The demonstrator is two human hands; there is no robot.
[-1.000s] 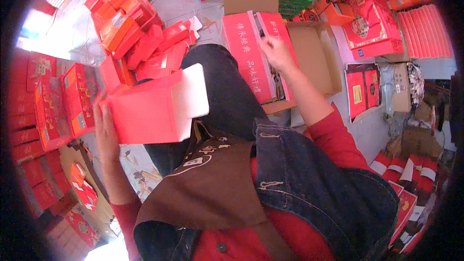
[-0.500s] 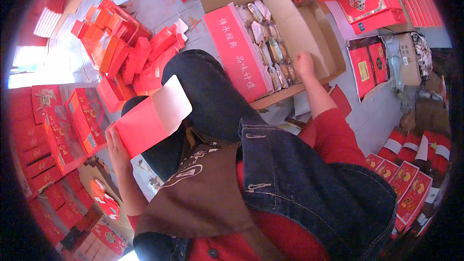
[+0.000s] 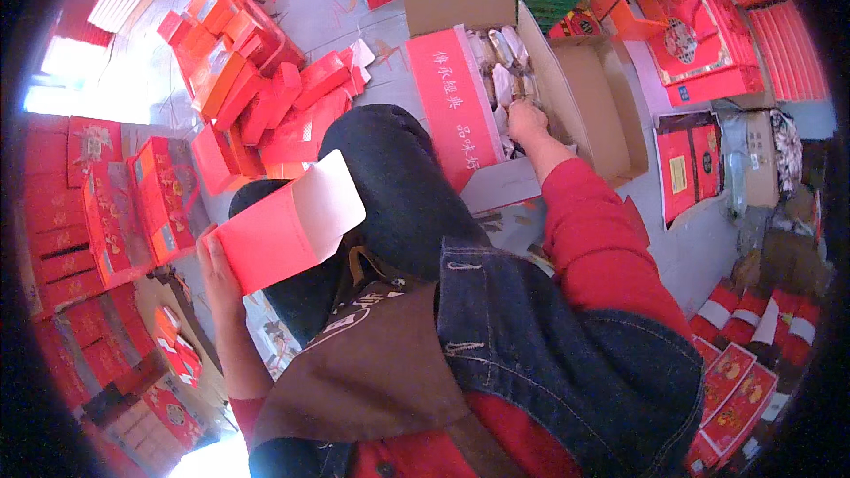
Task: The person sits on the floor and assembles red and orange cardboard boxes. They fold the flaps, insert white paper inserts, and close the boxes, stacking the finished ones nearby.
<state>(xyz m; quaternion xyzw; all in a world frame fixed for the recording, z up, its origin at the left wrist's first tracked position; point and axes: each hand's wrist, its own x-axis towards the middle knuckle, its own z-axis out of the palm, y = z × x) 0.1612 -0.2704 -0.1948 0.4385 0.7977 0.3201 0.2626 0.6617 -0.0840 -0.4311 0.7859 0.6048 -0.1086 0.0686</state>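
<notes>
My left hand (image 3: 217,267) is closed on the lower left end of a red paper box (image 3: 266,239). The box tilts over my left thigh, its white-lined flap (image 3: 329,199) standing out at the upper right end. To the right, my right hand (image 3: 529,122) reaches down into an open cardboard carton (image 3: 460,2), fingers curled among individually wrapped packets (image 3: 502,84). Its fingertips are hidden, so whatever they grip does not show. A red printed panel (image 3: 447,97) covers the carton's left side.
Red and orange boxes (image 3: 235,71) lie heaped on the floor beyond my knees. Stacked red gift boxes (image 3: 115,212) stand at the left. Right of the carton are a red and black bag (image 3: 689,164) and a large red box (image 3: 699,44). Red printed packs (image 3: 735,389) sit at the lower right.
My right hand has moved left and in from the carton's right flap onto the packets. The left hand still holds the red box. The whole view has shifted slightly.
</notes>
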